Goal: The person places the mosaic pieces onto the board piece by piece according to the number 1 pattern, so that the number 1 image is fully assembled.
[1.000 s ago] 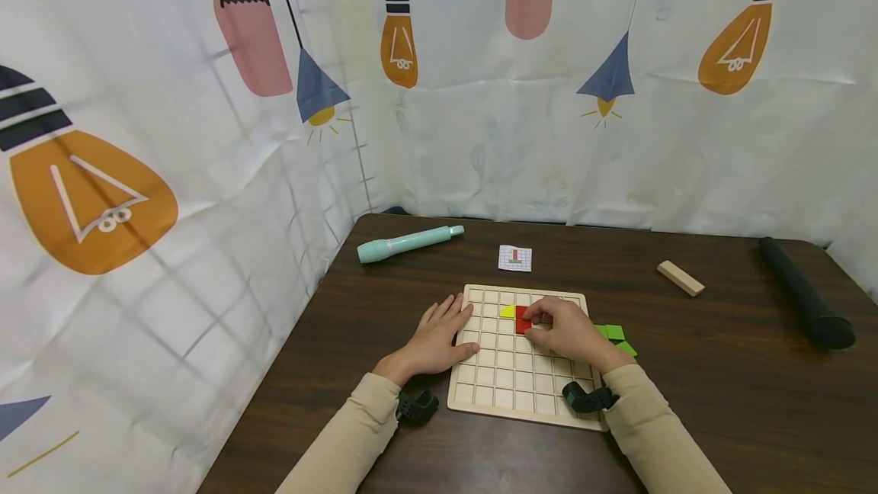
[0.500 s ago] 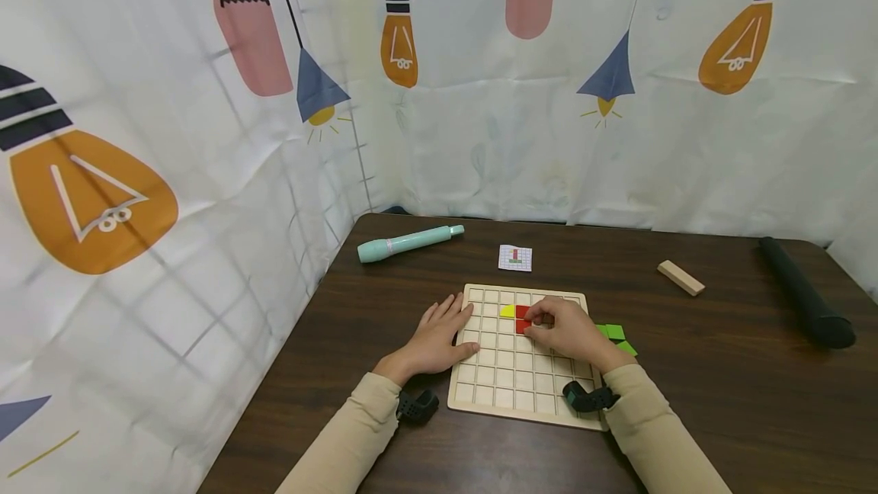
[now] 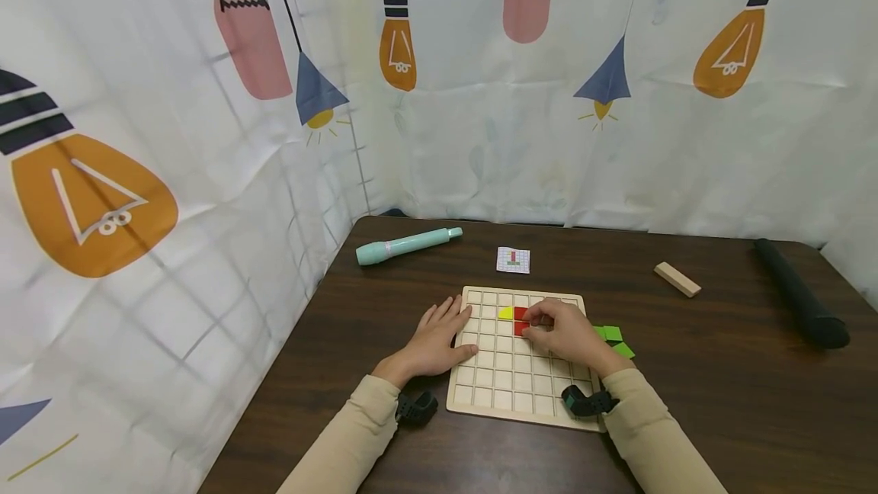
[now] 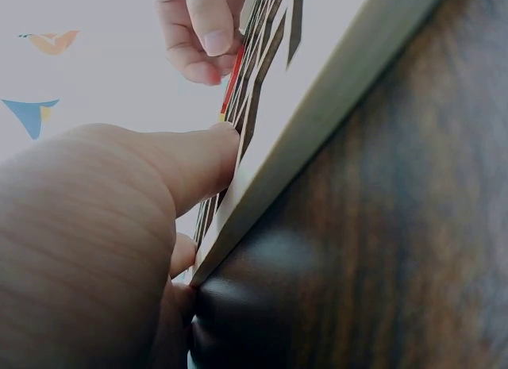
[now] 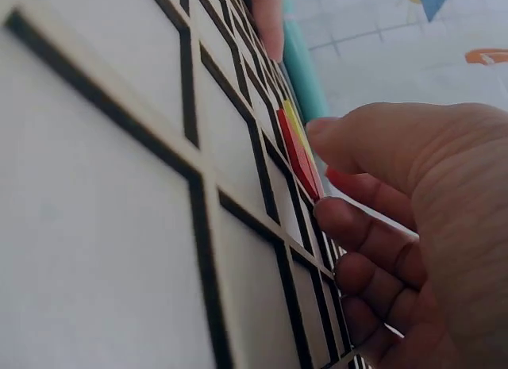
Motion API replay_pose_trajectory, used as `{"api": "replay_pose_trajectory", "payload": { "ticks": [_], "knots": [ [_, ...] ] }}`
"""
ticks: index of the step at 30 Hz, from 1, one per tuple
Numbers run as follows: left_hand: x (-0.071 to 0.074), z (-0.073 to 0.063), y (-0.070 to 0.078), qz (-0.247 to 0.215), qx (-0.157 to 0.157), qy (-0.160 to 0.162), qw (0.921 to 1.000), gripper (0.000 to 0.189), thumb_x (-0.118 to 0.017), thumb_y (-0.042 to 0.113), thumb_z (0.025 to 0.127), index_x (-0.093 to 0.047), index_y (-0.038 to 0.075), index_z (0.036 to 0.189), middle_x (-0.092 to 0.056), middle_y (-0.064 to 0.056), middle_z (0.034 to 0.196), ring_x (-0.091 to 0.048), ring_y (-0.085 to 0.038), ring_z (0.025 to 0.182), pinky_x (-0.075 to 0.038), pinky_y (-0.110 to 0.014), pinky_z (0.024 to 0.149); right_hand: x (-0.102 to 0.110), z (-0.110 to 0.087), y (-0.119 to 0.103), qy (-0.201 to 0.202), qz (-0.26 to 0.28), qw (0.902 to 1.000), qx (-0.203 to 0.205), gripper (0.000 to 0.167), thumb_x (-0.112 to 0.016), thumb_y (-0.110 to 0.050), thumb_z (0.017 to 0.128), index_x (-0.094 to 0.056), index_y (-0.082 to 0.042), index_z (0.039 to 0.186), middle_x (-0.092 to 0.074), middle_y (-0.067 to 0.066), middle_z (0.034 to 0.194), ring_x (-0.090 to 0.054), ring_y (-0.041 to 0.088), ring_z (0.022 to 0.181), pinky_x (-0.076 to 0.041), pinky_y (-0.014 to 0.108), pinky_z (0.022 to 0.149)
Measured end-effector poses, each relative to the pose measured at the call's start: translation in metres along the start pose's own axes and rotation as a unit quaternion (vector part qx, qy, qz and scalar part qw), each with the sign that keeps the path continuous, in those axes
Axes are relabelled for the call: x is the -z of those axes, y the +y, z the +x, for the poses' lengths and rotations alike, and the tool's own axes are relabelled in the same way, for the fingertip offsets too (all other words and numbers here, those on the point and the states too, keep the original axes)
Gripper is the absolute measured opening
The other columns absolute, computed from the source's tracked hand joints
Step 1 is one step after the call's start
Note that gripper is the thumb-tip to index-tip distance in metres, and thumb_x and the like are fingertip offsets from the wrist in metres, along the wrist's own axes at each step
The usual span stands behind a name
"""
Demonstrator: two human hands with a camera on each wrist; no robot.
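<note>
A light wooden grid board (image 3: pixel 503 380) lies on the table. On its upper part sit a yellow tile (image 3: pixel 505 312) and, to the right, two red tiles, a far one (image 3: pixel 520 313) and a near one (image 3: pixel 520 328). My right hand (image 3: pixel 565 332) is over the board, its thumb and fingers curled and pinching at the near red tile's right side. In the right wrist view the fingertips meet the edge of the red tile (image 5: pixel 297 153). My left hand (image 3: pixel 434 338) rests with spread, straight fingers along the board's left edge, thumb on the board. My right hand partly hides the red tiles.
Green tiles (image 3: pixel 613 334) lie just right of the board. Behind it are a small pattern card (image 3: pixel 513 260) and a mint-green tube (image 3: pixel 408 245). Farther right lie a wooden block (image 3: pixel 677 280) and a dark cylinder (image 3: pixel 801 296). A printed curtain hangs behind the table.
The head view has shifted very slightly. Both hands and the tiles keep nearly the same places, with my right fingers still at the red tiles.
</note>
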State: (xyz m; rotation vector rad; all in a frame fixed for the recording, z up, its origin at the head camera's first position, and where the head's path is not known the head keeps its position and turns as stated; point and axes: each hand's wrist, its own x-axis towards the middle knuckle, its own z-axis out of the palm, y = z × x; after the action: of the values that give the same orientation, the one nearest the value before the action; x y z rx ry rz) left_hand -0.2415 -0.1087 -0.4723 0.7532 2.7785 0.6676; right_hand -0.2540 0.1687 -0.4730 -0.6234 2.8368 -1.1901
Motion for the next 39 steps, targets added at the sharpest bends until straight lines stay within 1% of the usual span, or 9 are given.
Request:
{"api": "replay_pose_trajectory", "payload": {
  "ticks": [7,12,18,21,27,30,34,36,39],
  "knots": [
    [-0.001,0.0,-0.001,-0.001,-0.004,0.002,1.0,0.074,-0.053,0.046,0.098,-0.024,0.009,0.156,-0.007,-0.012,0.163,-0.002,-0.028,0.151,0.0,-0.051,0.119,0.002,-0.011,-0.002,0.042,0.024,0.9988,0.005,0.014,-0.073,-0.02,0.09,-0.071,-0.016,0.102,-0.067,-0.005,0.099,-0.062,0.014,0.09,-0.054,0.037,0.084],
    [-0.001,-0.001,-0.002,-0.003,-0.006,0.003,1.0,0.074,-0.053,0.045,0.099,-0.024,0.009,0.156,-0.007,-0.012,0.163,-0.002,-0.028,0.151,0.0,-0.051,0.118,0.007,-0.02,-0.005,0.089,0.016,0.9959,0.006,0.014,-0.072,-0.017,0.09,-0.071,-0.013,0.104,-0.069,-0.003,0.099,-0.066,0.015,0.091,-0.056,0.04,0.083],
    [-0.001,-0.001,-0.001,0.001,-0.006,0.004,1.0,0.074,-0.052,0.046,0.099,-0.024,0.009,0.156,-0.007,-0.012,0.163,-0.002,-0.028,0.151,0.0,-0.051,0.118,0.016,-0.035,0.0,0.138,0.009,0.9903,0.016,0.014,-0.07,-0.012,0.091,-0.072,-0.008,0.104,-0.07,0.0,0.1,-0.063,0.017,0.089,-0.055,0.041,0.081],
    [-0.001,-0.001,-0.001,0.0,-0.007,0.003,1.0,0.074,-0.053,0.045,0.099,-0.025,0.008,0.156,-0.007,-0.012,0.163,-0.003,-0.029,0.151,-0.001,-0.051,0.118,0.022,-0.044,0.003,0.155,-0.004,0.9879,0.003,0.013,-0.068,-0.014,0.092,-0.071,-0.01,0.105,-0.07,0.001,0.102,-0.061,0.019,0.091,-0.053,0.042,0.079],
    [0.0,-0.002,-0.001,-0.005,-0.009,0.009,0.9999,0.073,-0.054,0.042,0.099,-0.026,0.006,0.155,-0.009,-0.015,0.163,-0.005,-0.032,0.15,-0.002,-0.053,0.118,0.033,-0.06,0.012,0.171,-0.041,0.9844,-0.012,0.015,-0.07,-0.015,0.092,-0.072,-0.01,0.106,-0.069,0.0,0.102,-0.061,0.018,0.089,-0.052,0.042,0.078],
    [-0.001,-0.001,-0.001,0.0,-0.008,0.008,0.9999,0.073,-0.054,0.043,0.099,-0.026,0.006,0.155,-0.009,-0.015,0.163,-0.005,-0.031,0.15,-0.002,-0.054,0.118,0.038,-0.068,0.019,0.179,-0.071,0.9812,-0.016,0.015,-0.072,-0.013,0.089,-0.073,-0.011,0.104,-0.069,-0.002,0.097,-0.058,0.014,0.081,-0.051,0.035,0.071],
    [-0.002,-0.001,-0.002,0.002,-0.009,0.004,0.9999,0.074,-0.054,0.044,0.098,-0.025,0.007,0.155,-0.008,-0.014,0.163,-0.005,-0.031,0.15,-0.003,-0.054,0.118,0.047,-0.076,0.026,0.17,-0.09,0.9805,-0.037,0.017,-0.074,-0.012,0.088,-0.074,-0.011,0.105,-0.067,0.0,0.096,-0.05,0.013,0.074,-0.045,0.028,0.06],
    [-0.002,-0.001,-0.003,0.004,-0.009,0.002,1.0,0.074,-0.053,0.045,0.099,-0.024,0.008,0.156,-0.007,-0.013,0.163,-0.004,-0.03,0.15,-0.002,-0.053,0.118,0.052,-0.079,0.03,0.16,-0.097,0.9811,-0.05,0.019,-0.073,-0.015,0.089,-0.073,-0.01,0.108,-0.067,0.003,0.1,-0.051,0.015,0.076,-0.044,0.029,0.061],
    [-0.002,-0.001,-0.003,0.005,-0.011,0.002,0.9999,0.074,-0.053,0.046,0.099,-0.024,0.009,0.156,-0.007,-0.013,0.163,-0.003,-0.029,0.15,-0.002,-0.052,0.118,0.058,-0.086,0.034,0.147,-0.106,0.981,-0.068,0.025,-0.072,-0.021,0.09,-0.072,-0.009,0.113,-0.067,0.009,0.107,-0.055,0.021,0.083,-0.046,0.035,0.066]
  ]
}}
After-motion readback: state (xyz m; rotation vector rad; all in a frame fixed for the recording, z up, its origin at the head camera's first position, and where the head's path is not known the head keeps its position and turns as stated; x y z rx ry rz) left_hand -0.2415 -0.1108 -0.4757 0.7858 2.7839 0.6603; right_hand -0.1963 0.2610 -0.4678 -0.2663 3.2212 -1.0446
